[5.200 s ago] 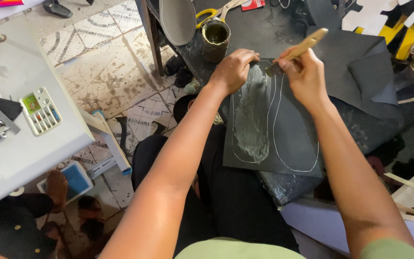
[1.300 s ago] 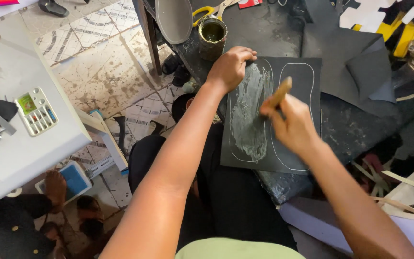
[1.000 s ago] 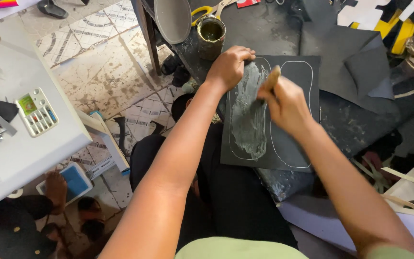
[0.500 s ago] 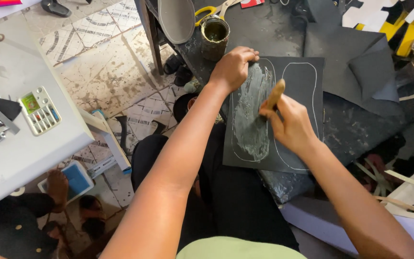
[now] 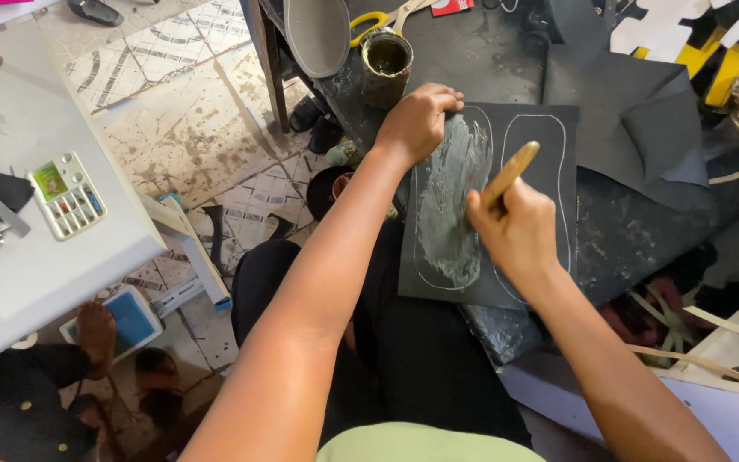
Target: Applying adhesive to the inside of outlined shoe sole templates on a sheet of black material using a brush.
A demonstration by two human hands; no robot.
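A dark sheet [image 5: 549, 154] lies on the worktable with two sole shapes outlined in white. The left outline [image 5: 453, 205] is smeared with wet greyish glue. My left hand [image 5: 416, 120] presses down on the sheet's top left corner. My right hand [image 5: 517, 231] is closed around a brush with a pale wooden handle [image 5: 511, 173], its bristle end hidden under the hand over the left outline. A tin of dark glue [image 5: 386, 67] stands just beyond my left hand.
More dark sheets [image 5: 635, 103] lie to the right on the worktable. A grey sole form [image 5: 318, 34] and yellow-handled scissors [image 5: 369, 19] sit behind the tin. A white table [image 5: 53, 257] with a small compartment box [image 5: 66, 193] stands left; another person's foot [image 5: 96, 334] is below it.
My right hand has gone from the sheet's top edge down over the left outline, stroking the brush back and forth; the glue smear has grown. My left hand has stayed in place.
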